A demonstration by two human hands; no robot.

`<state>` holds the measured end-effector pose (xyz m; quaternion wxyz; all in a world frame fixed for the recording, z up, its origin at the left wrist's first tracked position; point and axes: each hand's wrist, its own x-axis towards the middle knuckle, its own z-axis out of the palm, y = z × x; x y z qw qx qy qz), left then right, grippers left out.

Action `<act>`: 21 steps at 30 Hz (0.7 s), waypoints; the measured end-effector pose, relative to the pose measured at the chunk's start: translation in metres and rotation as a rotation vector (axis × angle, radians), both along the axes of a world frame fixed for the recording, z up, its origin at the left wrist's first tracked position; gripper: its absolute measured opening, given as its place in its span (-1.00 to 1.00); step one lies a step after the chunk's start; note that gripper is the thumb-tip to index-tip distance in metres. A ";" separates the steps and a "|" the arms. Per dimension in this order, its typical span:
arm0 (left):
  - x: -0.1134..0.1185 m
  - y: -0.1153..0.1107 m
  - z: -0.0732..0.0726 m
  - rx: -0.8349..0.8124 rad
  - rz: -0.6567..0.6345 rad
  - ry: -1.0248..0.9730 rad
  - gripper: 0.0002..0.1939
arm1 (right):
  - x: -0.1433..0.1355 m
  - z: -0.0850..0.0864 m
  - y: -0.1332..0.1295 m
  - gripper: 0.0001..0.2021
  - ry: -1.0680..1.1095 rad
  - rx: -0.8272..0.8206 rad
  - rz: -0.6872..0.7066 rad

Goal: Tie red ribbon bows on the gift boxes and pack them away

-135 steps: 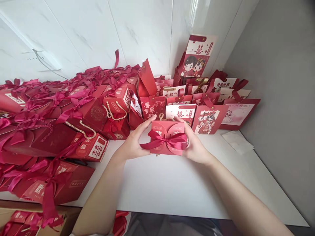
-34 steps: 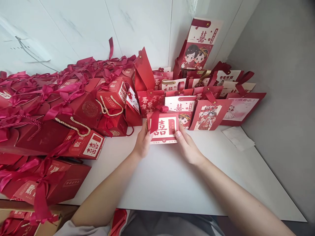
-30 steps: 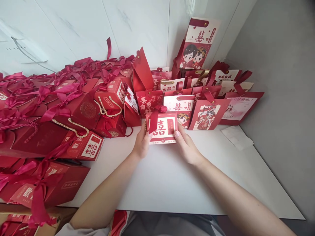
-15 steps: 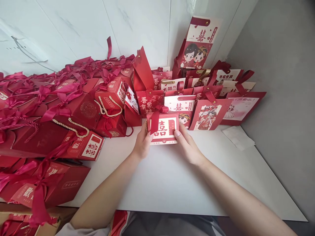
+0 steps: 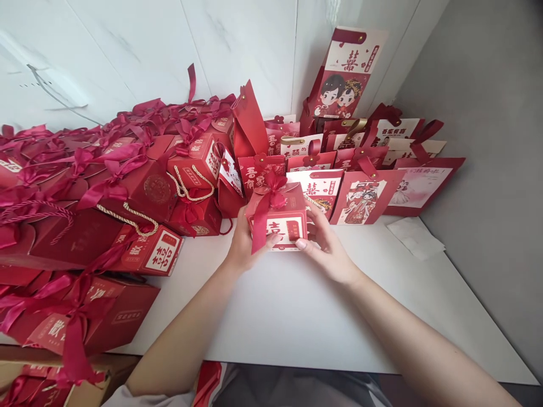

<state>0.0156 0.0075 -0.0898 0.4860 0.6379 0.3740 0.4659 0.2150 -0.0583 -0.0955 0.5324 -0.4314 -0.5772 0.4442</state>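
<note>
A small red gift box [image 5: 292,210] with a ribbon bow on top and a white panel in front is between my two hands. My left hand [image 5: 246,240] wraps its left side, thumb across the front panel. On the right side, my right hand [image 5: 326,246] grips the box, its thumb at the lower front corner and fingers behind. A pale rope handle shows beside the right fingers. Just behind the box stand a white-and-red gift bag [image 5: 324,189] and a red bag with a couple in costume [image 5: 367,198].
Many red ribboned boxes [image 5: 123,186] are piled along the left of the white table [image 5: 297,311]. A cardboard carton [image 5: 114,367] sits at the lower left. A tall gift bag [image 5: 348,73] rises at the back. White paper [image 5: 416,237] lies near the grey wall [image 5: 487,169].
The gift box has tilted so its top and bow now show. My left thumb has moved across the front, and my right fingers have shifted along the right side.
</note>
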 end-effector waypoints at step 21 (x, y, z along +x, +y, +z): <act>0.001 0.005 -0.008 -0.171 -0.029 -0.348 -0.14 | -0.006 0.011 -0.017 -0.10 -0.625 0.590 0.112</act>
